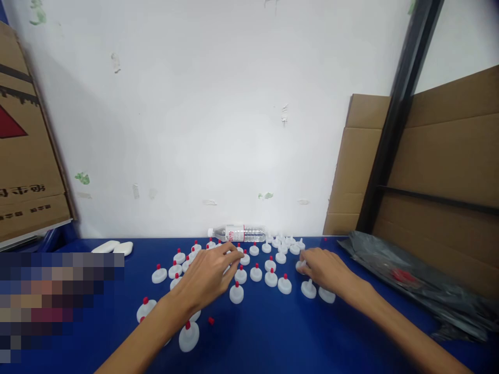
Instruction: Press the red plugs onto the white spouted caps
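Several white plastic caps with red tips [256, 272] stand scattered across a blue table [273, 332]. My left hand [208, 275] lies palm down over the middle of them, fingers stretched toward a cap near the back. My right hand [325, 270] reaches in from the right with its fingers curled on a white cap [301, 266] at the edge of the group. More caps without red tips [309, 289] sit just under the right hand. A single loose red tip [211, 320] lies near my left forearm.
A clear water bottle [237, 233] lies on its side against the white wall. A black plastic bag [413, 280] covers the table's right side. Cardboard sheets [440, 171] lean at the right, a cardboard box [23, 145] at the left. Two white oval pieces [113, 247] lie back left.
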`<state>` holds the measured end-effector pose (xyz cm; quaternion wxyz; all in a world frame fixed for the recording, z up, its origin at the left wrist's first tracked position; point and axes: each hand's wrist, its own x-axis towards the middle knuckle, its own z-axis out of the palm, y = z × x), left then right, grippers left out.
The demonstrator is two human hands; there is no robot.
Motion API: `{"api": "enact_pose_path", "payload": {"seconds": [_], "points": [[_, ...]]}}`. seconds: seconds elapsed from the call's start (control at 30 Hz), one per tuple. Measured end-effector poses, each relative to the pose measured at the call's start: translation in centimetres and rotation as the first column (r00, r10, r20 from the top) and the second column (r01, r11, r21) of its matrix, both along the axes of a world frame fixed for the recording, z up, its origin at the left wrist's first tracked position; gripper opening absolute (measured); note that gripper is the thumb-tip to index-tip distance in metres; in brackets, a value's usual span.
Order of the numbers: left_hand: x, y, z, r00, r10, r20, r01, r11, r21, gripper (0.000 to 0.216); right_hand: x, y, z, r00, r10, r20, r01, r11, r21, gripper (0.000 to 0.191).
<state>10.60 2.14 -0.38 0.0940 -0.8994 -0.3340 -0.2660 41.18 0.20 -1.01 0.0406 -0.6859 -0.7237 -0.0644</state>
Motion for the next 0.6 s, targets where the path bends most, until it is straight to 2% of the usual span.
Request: {"api": "enact_pose_path", "payload": {"seconds": [0.13, 0.2, 0.3, 0.37, 0.47, 0.6], "points": [[0.4, -0.1, -0.2, 0.993, 0.013, 0.114, -0.009, 0.999, -0.038, 0.029, -0.8, 0.0, 0.7, 0.994, 0.079, -0.074, -0.07, 0.991, 0.114, 0.032], [0.7, -0.4, -0.2, 0.98, 0.003, 0.198, 0.014, 0.996, -0.085, 0.024, -1.8, -0.4, 0.9, 0.974, 0.18, -0.139, -0.153, 0.97, 0.189, 0.033], [1.3, -1.0, -0.4, 0.945, -0.014, 0.327, 0.074, 0.983, -0.171, 0.02, -3.7, -1.6, 0.7, 0.87, 0.449, -0.204, -0.37, 0.868, 0.333, 0.03], [1.8, -1.3, -0.5, 0.926, -0.015, 0.377, 0.108, 0.968, -0.227, 0.02, -4.8, -2.4, 0.2, 0.803, 0.564, -0.192, -0.479, 0.803, 0.353, 0.03], [2.3, -1.7, -0.7, 0.924, -0.018, 0.382, 0.135, 0.95, -0.282, 0.02, -5.6, -3.1, -0.3, 0.764, 0.62, -0.177, -0.529, 0.76, 0.378, 0.03], [2.7, -2.2, -0.5, 0.893, 0.001, 0.45, 0.178, 0.917, -0.356, 0.018, -5.7, -3.0, -0.5, 0.767, 0.619, -0.167, -0.52, 0.753, 0.404, 0.031]]}}
